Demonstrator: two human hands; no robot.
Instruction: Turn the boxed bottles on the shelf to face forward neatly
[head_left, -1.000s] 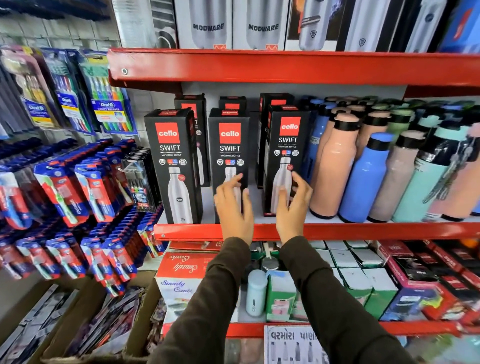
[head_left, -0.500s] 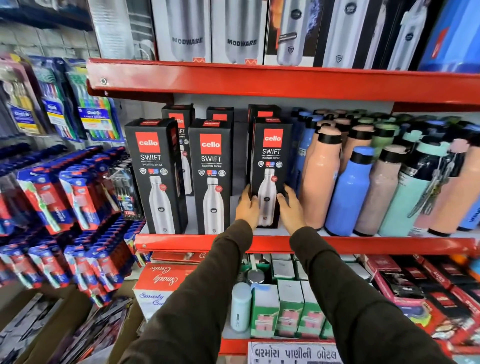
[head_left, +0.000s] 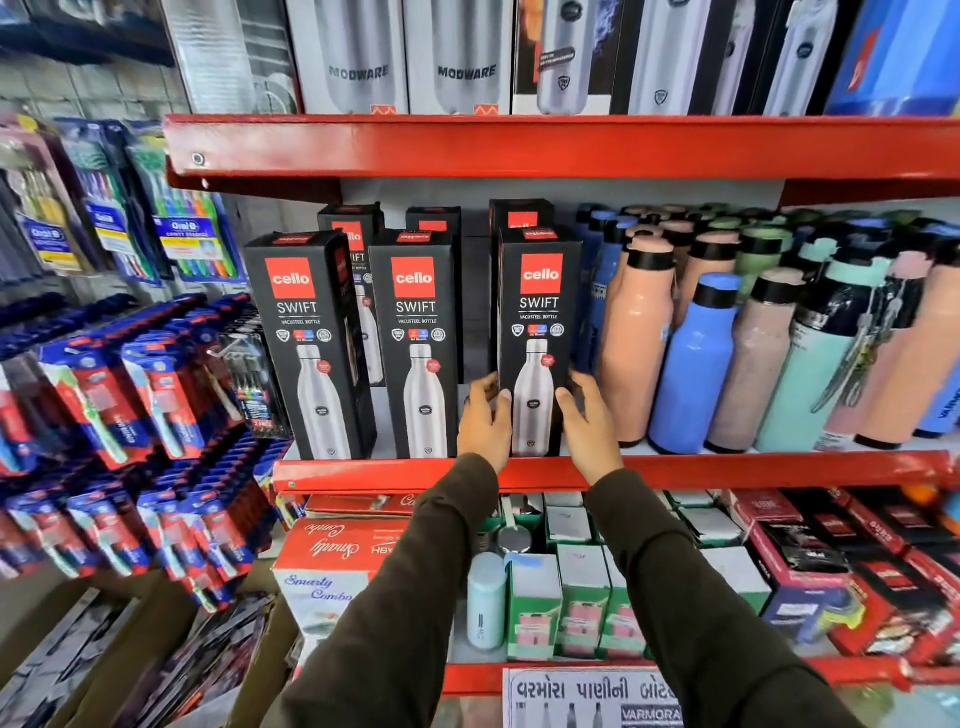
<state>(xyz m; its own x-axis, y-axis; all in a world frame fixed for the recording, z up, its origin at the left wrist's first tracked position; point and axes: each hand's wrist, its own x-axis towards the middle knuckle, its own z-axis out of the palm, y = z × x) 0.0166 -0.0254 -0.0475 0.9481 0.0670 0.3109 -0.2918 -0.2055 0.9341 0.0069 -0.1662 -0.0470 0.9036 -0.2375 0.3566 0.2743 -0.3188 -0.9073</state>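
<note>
Three black Cello Swift bottle boxes stand in the front row on the red middle shelf: the left box, the middle box and the right box. All three show their printed fronts. My left hand presses the right box's lower left side and my right hand presses its lower right side, so both hands clasp it near its base. Three more Cello boxes stand in a back row, mostly hidden.
Loose bottles in peach, blue and mint crowd the shelf right of the boxes. Modware boxes fill the upper shelf. Toothbrush packs hang at left. Small boxes and a white bottle sit on the shelf below.
My left hand left the middle box and both hands closed on the right box's lower sides. The right box now stands squarely front-facing near the shelf edge.
</note>
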